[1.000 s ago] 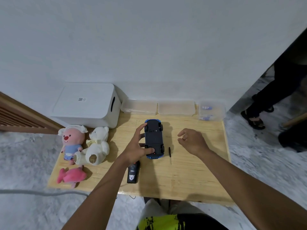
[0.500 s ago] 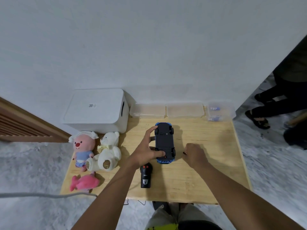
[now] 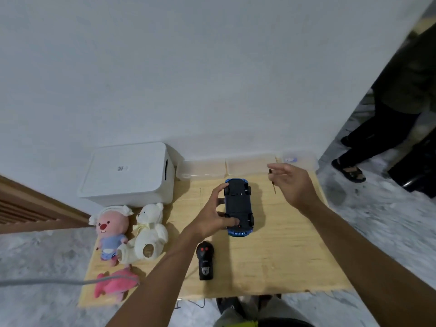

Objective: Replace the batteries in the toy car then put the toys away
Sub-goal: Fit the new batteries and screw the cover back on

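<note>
We are only beginning: left hand fingers are gripping the upturned toy car, right hand fingers pinching a screwdriver at its two o'clock; battery cover unopened, toys still out.

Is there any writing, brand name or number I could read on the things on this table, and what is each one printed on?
No text can be read.
White storage box: small dark square mark on the lid, like a code, with a blurred mark beside it.
Black remote control: white emblem, too blurred to read.
Clear container: blue and white shape inside, unreadable.
Toy car underside: no lettering legible.
</note>
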### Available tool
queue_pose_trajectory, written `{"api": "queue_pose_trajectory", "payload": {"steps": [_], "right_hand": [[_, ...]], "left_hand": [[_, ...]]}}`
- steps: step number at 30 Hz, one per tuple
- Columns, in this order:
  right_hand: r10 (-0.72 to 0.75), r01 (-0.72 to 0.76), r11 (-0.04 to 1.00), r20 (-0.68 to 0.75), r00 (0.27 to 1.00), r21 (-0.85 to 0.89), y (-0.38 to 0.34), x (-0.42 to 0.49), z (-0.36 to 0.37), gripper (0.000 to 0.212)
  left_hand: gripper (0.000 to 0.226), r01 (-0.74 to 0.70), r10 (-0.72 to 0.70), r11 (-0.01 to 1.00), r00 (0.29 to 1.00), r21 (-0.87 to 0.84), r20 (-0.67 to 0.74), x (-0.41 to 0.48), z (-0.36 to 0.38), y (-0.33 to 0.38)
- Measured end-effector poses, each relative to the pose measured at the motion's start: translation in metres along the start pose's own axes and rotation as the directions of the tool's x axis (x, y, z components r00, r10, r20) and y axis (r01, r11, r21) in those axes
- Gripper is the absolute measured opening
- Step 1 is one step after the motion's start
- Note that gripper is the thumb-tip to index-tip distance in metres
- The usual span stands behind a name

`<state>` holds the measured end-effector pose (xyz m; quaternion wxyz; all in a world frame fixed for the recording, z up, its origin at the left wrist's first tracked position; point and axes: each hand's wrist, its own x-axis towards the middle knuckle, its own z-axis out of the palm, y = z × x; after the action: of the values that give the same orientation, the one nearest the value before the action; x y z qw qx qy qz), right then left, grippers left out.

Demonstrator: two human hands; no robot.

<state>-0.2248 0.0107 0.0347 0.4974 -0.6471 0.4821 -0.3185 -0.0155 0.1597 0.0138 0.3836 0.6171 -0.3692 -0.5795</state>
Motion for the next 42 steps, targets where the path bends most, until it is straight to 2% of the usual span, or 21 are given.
{"api": "queue_pose_trajectory", "payload": {"steps": [4, 6, 13, 42], "right_hand": [[-0.013, -0.007, 0.963, 0.074, 0.997, 0.269, -0.042, -0.008, 0.002, 0.014], [-0.033, 0.003, 0.956, 0.099, 0.995, 0.294, -0.047, -0.011, 0.006, 0.012], [-0.082, 0.058, 0.977, 0.111, 0.99, 0.204, -0.043, -0.012, 0.015, 0.011], [-0.105, 0.096, 0.992, 0.128, 0.986, 0.077, -0.042, -0.007, 0.02, 0.008]], "left_hand": [[0.098, -0.015, 0.016, 1.0, 1.0, -0.016, 0.025, 0.004, 0.005, 0.011], [0.098, -0.027, 0.028, 1.0, 0.999, -0.016, 0.038, 0.005, 0.006, 0.016], [0.098, -0.058, 0.059, 0.998, 0.997, -0.012, 0.052, 0.004, 0.008, 0.025], [0.098, -0.044, 0.044, 0.999, 0.999, 0.0, 0.021, 0.002, 0.006, 0.026]]}}
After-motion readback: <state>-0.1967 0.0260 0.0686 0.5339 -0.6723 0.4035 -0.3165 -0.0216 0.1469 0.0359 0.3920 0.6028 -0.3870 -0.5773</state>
